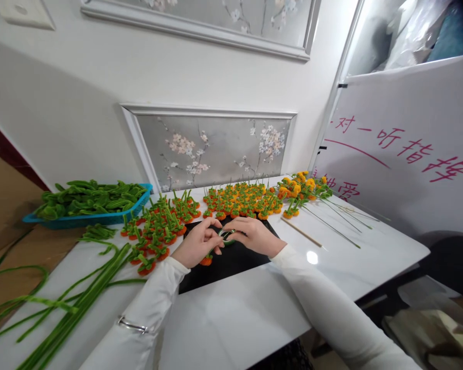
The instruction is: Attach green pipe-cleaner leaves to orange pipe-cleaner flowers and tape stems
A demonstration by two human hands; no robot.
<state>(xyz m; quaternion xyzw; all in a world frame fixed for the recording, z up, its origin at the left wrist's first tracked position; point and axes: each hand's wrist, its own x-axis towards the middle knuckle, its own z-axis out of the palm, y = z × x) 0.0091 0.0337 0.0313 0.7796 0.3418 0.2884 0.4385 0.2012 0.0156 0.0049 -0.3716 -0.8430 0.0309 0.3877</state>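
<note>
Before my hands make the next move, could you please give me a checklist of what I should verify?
1. Green ring-shaped roll secured: ok, fingertips of the left hand and right hand hold it.
2. Orange flower head gripped: cannot tell, the left hand partly hides it.
3. Black mat beneath the hands: ok.
4. Wooden stick clear of the right hand: ok, it lies apart.
5. Long green pipe cleaners tidy: not ok, some cross and sprawl.
6. Blue tray stocked: ok, green leaves fill it.

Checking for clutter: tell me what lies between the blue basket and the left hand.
Orange flowers with green stems, then, by the left hand, a bit of black mat; the head view shows this.
</note>
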